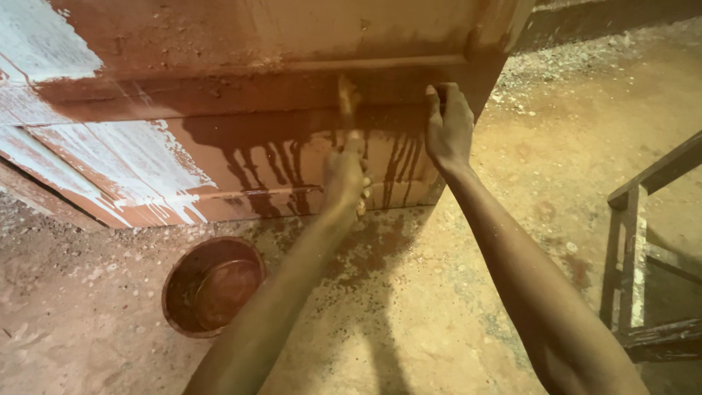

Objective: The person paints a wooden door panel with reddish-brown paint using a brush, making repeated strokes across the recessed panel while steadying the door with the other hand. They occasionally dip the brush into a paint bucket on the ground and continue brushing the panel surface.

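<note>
Across the upper left and centre of the frame, a big wooden panel, door-like, long axis running left to right, lower edge slanting down to the left; white primer patches at the left, wet reddish-brown coat with runs dripping down at centre. Beneath it, speckled concrete floor, stained reddish. At the right edge, part of a dark wooden frame. At lower left, on the floor, a round bowl of reddish-brown paint. Near centre, right hand pressed on the panel's edge, fingers curled over it, gripping. Just left of it, left hand closed around a paintbrush, blurred, long axis near vertical, bristle end pointing up, touching the panel
</note>
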Action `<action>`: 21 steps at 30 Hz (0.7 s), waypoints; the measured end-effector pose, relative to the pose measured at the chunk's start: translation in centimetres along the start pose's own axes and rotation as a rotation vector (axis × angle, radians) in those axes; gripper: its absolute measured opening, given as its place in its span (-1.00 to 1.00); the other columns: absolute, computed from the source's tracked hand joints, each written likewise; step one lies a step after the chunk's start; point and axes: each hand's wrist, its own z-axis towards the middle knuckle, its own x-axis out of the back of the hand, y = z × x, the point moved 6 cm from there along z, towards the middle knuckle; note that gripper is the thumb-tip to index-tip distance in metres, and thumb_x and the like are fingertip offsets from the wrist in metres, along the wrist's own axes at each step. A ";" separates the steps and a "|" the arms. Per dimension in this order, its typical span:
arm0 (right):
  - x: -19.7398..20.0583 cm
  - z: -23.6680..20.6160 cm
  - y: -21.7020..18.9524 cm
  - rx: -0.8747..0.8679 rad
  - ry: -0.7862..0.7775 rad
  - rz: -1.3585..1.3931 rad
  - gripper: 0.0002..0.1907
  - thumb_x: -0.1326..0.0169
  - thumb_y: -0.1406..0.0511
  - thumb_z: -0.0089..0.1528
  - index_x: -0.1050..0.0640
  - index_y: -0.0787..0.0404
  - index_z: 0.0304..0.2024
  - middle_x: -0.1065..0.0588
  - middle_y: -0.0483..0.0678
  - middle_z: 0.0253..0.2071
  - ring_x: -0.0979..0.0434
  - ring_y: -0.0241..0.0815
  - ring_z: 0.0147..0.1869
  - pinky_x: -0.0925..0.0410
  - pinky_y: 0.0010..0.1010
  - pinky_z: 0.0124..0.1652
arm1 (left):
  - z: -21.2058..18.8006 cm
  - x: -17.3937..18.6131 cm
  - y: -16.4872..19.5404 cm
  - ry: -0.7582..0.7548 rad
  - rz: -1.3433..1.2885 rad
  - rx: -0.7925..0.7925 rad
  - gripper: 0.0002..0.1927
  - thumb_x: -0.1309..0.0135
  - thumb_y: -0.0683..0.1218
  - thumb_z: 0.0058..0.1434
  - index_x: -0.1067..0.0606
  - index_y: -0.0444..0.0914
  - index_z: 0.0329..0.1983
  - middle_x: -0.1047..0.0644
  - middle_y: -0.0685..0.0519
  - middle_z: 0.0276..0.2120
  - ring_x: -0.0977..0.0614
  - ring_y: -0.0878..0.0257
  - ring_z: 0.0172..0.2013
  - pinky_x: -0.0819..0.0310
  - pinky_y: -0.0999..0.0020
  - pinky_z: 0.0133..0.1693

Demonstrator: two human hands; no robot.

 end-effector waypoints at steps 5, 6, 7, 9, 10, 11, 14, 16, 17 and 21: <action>-0.3 -0.1 -0.2 -0.009 -0.003 0.024 -0.65 0.03 0.13 0.46 -0.52 0.32 -0.01 -0.56 0.16 -0.05 -0.59 0.11 0.03 -0.39 -0.10 0.01 | -1.0 1.2 0.6 0.146 -0.181 -0.027 -0.65 0.31 0.22 0.45 -0.10 0.09 0.22 -0.23 0.10 -0.62 -0.27 0.30 -0.74 -0.37 0.32 -0.62; -0.5 -0.2 -0.4 -0.002 -0.006 0.023 -0.66 0.03 0.14 0.47 -0.52 0.31 -0.01 -0.56 0.15 -0.05 -0.58 0.11 0.03 -0.39 -0.10 0.01 | -0.9 1.5 0.3 0.151 -0.200 0.026 -0.67 0.33 0.22 0.43 -0.06 0.10 0.18 -0.28 0.07 -0.64 -0.29 0.29 -0.75 -0.24 0.30 -0.68; -0.5 -0.1 -0.5 0.007 -0.008 0.022 -0.66 0.04 0.14 0.48 -0.52 0.30 -0.01 -0.57 0.15 -0.05 -0.58 0.11 0.03 -0.39 -0.11 0.01 | -0.6 1.7 0.6 0.170 -0.223 -0.035 -0.66 0.30 0.19 0.44 -0.14 -0.04 0.14 -0.29 0.09 -0.62 -0.32 0.30 -0.74 -0.29 0.30 -0.69; -0.6 -0.2 -0.8 0.021 0.007 0.023 -0.66 0.02 0.14 0.46 -0.52 0.30 -0.01 -0.56 0.15 -0.07 -0.58 0.11 0.01 -0.39 -0.11 -0.01 | 0.2 2.2 1.2 0.201 -0.270 -0.153 -0.55 0.25 0.15 0.46 -0.29 -0.34 0.06 -0.31 0.13 -0.59 -0.39 0.31 -0.72 -0.40 0.30 -0.69; -0.6 -0.2 -0.9 0.024 0.010 0.020 -0.67 0.01 0.14 0.45 -0.52 0.30 -0.01 -0.56 0.16 -0.07 -0.58 0.12 0.00 -0.38 -0.11 -0.02 | 0.7 2.3 1.3 0.198 -0.243 -0.180 -0.56 0.24 0.15 0.48 -0.30 -0.32 0.07 -0.33 0.14 -0.58 -0.40 0.34 -0.69 -0.40 0.34 -0.67; -0.6 -0.3 -1.0 0.016 0.012 0.030 -0.67 0.01 0.14 0.44 -0.53 0.30 -0.02 -0.56 0.15 -0.08 -0.58 0.11 -0.01 -0.39 -0.12 -0.03 | 1.1 2.4 1.4 0.194 -0.216 -0.204 -0.57 0.23 0.15 0.50 -0.30 -0.31 0.07 -0.35 0.15 -0.57 -0.42 0.37 -0.66 -0.41 0.39 -0.65; -0.7 -0.4 -1.1 0.012 0.012 0.047 -0.68 0.00 0.13 0.44 -0.54 0.28 -0.04 -0.57 0.13 -0.10 -0.59 0.09 -0.04 -0.39 -0.13 -0.06 | 1.6 0.7 0.3 -0.009 -0.191 -0.044 -0.52 0.25 0.20 0.48 -0.29 -0.34 0.00 -0.32 0.15 -0.65 -0.34 0.34 -0.71 -0.26 0.37 -0.70; -0.7 -0.5 -1.1 0.016 -0.008 0.041 -0.68 -0.01 0.13 0.46 -0.54 0.28 -0.05 -0.57 0.13 -0.13 -0.58 0.10 -0.06 -0.38 -0.12 -0.07 | 0.8 -0.2 -0.6 -0.103 -0.106 0.061 -0.53 0.25 0.23 0.44 -0.27 -0.27 -0.01 -0.29 0.12 -0.70 -0.28 0.29 -0.76 -0.15 0.33 -0.73; -0.6 -0.5 -1.0 0.014 -0.005 0.026 -0.69 -0.01 0.14 0.45 -0.54 0.28 -0.06 -0.56 0.13 -0.15 -0.58 0.11 -0.07 -0.38 -0.11 -0.07 | 0.5 -0.6 -0.4 -0.105 -0.025 0.055 -0.58 0.23 0.24 0.41 -0.27 -0.18 0.01 -0.28 0.11 -0.71 -0.27 0.28 -0.77 -0.13 0.32 -0.73; -0.1 -0.4 -0.6 -0.011 0.006 0.015 -0.68 0.01 0.14 0.44 -0.55 0.28 -0.08 -0.55 0.14 -0.16 -0.56 0.12 -0.11 -0.36 -0.09 -0.10 | -0.7 -1.9 0.4 -0.177 0.264 -0.031 -0.43 0.12 0.29 0.39 -0.45 -0.34 -0.11 -0.34 0.18 -0.68 -0.31 0.39 -0.73 -0.24 0.41 -0.67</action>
